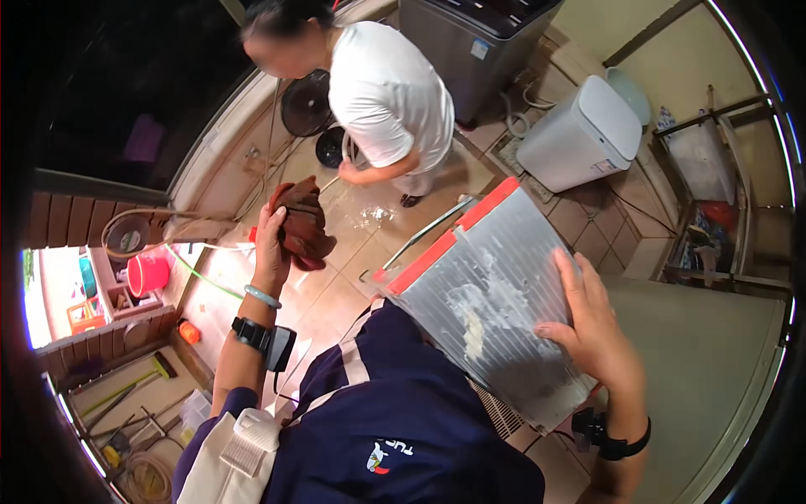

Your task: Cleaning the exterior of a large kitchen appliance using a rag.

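Note:
My left hand [271,242] holds a crumpled reddish-brown cloth [302,220] up above the tiled floor. My right hand [592,321] grips the right side of a grey, ribbed box-like case [434,296], thumb on its broad face and fingers along the edge. Red trim [488,203] runs along the case's upper left edge, with a thin metal bar [428,232] beside it. Whitish, wet-looking patches [475,309] mark the ribbed face. The case stands tilted against or close in front of my dark blue apron [403,403]; its underside is hidden.
Ahead, a person in a white shirt [390,82] bends over holding a hose [345,148]. Water shines on the tiles [378,214]. A white lidded bin [573,138] and a dark washing machine [472,50] stand behind. A red bucket [148,276] is at left.

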A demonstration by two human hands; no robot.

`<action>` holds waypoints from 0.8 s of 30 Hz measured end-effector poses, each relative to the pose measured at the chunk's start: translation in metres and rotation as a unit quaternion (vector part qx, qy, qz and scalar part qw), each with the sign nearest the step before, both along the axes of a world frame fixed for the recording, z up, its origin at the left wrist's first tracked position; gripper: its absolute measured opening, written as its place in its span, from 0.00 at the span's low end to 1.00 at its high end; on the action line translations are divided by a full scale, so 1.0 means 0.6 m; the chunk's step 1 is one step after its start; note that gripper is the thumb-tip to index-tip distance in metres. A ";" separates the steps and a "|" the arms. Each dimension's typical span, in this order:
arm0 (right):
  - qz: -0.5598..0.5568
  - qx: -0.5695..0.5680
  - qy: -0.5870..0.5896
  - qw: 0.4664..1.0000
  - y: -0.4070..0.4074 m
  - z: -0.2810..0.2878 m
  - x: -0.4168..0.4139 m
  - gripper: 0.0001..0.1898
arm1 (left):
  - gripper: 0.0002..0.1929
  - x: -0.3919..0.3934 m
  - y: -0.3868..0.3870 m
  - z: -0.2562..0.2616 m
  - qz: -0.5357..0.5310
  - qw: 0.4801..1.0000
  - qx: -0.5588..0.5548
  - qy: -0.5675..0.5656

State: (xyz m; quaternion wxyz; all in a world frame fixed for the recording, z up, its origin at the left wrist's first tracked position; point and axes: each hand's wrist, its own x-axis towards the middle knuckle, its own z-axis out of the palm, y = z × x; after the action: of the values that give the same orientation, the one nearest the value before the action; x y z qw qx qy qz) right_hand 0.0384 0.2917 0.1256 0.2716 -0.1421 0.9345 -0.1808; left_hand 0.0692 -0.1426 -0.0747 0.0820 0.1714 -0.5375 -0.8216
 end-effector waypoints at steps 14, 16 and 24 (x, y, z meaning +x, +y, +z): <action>0.013 -0.056 0.003 0.998 -0.006 -0.008 -0.007 0.50 | 0.14 0.132 -0.163 -0.229 0.179 0.901 -0.062 -0.390; 0.008 -0.058 0.004 0.998 -0.005 -0.008 -0.004 0.50 | 0.14 0.133 -0.169 -0.240 0.189 0.892 -0.066 -0.404; 0.005 -0.083 0.006 0.997 -0.004 -0.006 -0.011 0.51 | 0.12 0.164 -0.195 -0.258 0.286 0.883 -0.019 -0.372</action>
State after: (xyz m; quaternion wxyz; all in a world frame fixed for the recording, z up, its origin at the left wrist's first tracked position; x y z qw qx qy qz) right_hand 0.0320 0.2894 0.1223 0.2538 -0.1696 0.9173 -0.2556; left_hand 0.1678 -0.2596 -0.2298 0.1107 0.6088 -0.4714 -0.6284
